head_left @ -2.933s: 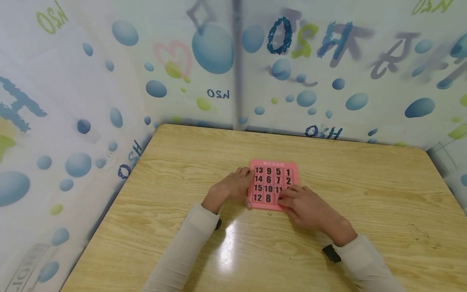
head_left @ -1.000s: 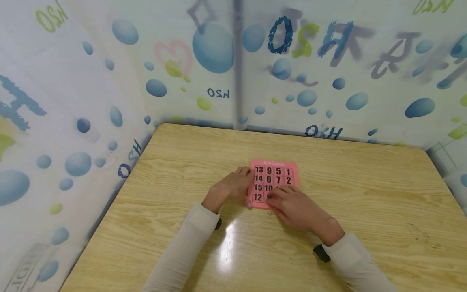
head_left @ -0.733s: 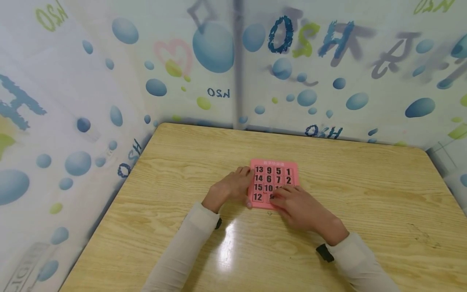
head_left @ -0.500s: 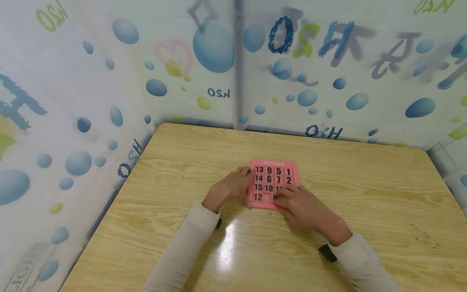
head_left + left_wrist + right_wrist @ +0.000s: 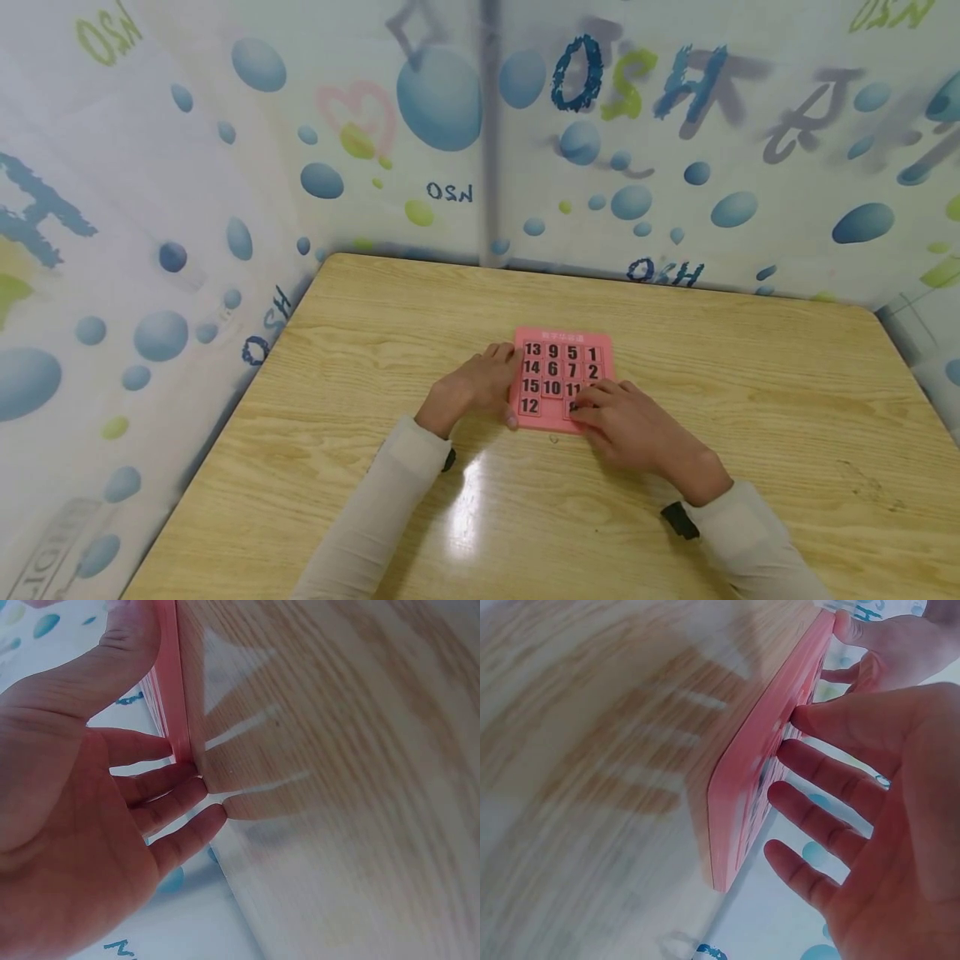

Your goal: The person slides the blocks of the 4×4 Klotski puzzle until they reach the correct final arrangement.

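A pink sliding number puzzle point(image 5: 564, 337) lies flat on the table, its black-numbered tiles facing up. My left hand point(image 5: 483, 382) rests along its left side. In the left wrist view the extended fingertips touch the table by the pink edge, with the thumb higher up along that edge. My right hand point(image 5: 633, 429) reaches over the lower right of the puzzle, thumb and fingertips at the 8 tile point(image 5: 573, 407), covering part of it and the tiles at its right. Between the 12 tile point(image 5: 529, 406) and the 8 tile is a bare slot. The right wrist view shows spread, lightly bent fingers.
The wood-grain table point(image 5: 405, 317) has rounded back corners and meets patterned walls point(image 5: 630, 158) at the back and left. Light reflects off the tabletop in front of the left hand. A dark band point(image 5: 678, 521) sits by the right sleeve.
The 8 tile has slid right from the second column to the third in the bottom row. My right hand went left onto it, then back right with it. My left hand stays put.
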A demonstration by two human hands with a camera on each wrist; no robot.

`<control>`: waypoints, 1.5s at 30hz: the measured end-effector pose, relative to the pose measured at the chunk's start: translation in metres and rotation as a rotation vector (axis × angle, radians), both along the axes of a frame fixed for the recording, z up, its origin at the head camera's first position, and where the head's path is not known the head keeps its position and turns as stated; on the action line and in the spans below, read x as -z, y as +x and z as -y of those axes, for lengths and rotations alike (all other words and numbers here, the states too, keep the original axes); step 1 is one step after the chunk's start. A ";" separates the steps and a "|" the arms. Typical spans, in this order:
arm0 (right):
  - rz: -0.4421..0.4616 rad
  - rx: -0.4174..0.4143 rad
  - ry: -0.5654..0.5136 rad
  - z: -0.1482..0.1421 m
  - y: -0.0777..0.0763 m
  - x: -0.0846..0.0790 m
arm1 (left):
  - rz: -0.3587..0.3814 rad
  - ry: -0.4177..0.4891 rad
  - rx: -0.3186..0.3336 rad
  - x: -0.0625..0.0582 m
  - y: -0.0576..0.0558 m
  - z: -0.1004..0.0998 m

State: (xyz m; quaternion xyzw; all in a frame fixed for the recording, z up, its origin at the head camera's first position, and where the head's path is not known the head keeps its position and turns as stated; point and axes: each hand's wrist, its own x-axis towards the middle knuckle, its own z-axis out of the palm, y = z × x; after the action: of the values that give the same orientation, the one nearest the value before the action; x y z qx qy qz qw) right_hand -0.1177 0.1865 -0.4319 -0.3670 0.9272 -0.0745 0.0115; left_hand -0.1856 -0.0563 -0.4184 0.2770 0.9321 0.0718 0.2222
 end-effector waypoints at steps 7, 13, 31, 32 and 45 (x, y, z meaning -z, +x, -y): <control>-0.008 -0.024 -0.021 0.006 -0.001 0.000 | -0.001 0.007 0.002 0.000 0.000 0.000; -0.009 -0.037 -0.030 0.018 -0.001 0.002 | -0.005 -0.001 0.007 -0.001 0.001 0.000; -0.002 -0.060 0.040 0.032 0.000 0.007 | -0.016 -0.009 0.016 -0.002 0.001 0.000; -0.003 -0.060 0.038 0.031 0.001 0.007 | -0.015 -0.010 0.016 -0.002 0.002 0.000; 0.008 -0.039 0.030 0.018 0.002 0.007 | -0.011 -0.015 0.006 0.000 0.001 0.000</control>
State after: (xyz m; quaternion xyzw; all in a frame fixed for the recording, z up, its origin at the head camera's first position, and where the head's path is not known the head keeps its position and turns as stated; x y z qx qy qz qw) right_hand -0.1162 0.1683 -0.4390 -0.3845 0.9208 -0.0617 0.0221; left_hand -0.1847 -0.0563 -0.4182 0.2787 0.9329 0.0627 0.2191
